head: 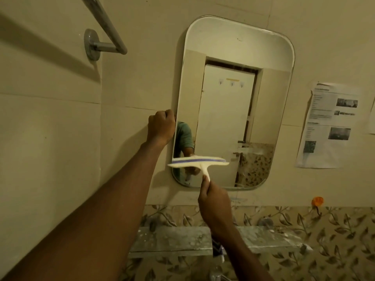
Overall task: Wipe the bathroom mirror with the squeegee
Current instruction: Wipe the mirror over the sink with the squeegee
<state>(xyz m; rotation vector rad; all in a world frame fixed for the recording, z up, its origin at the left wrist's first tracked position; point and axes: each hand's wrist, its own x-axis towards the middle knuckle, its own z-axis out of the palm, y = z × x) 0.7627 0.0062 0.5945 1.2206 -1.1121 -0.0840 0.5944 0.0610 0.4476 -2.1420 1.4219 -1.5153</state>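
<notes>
A rounded rectangular mirror [233,110] hangs on the beige tiled wall. My right hand [215,207] grips the handle of a white squeegee [199,163] with a blue strip. Its blade lies roughly level against the lower left part of the glass. My left hand [161,126] curls its fingers round the mirror's left edge about halfway up. The glass reflects a white door, my arm and the squeegee.
A metal towel rail [101,35] juts from the wall at upper left. A printed paper sheet [328,124] is stuck to the wall right of the mirror. Below are a glass shelf [182,238], an orange hook [317,200] and leaf-patterned tiles.
</notes>
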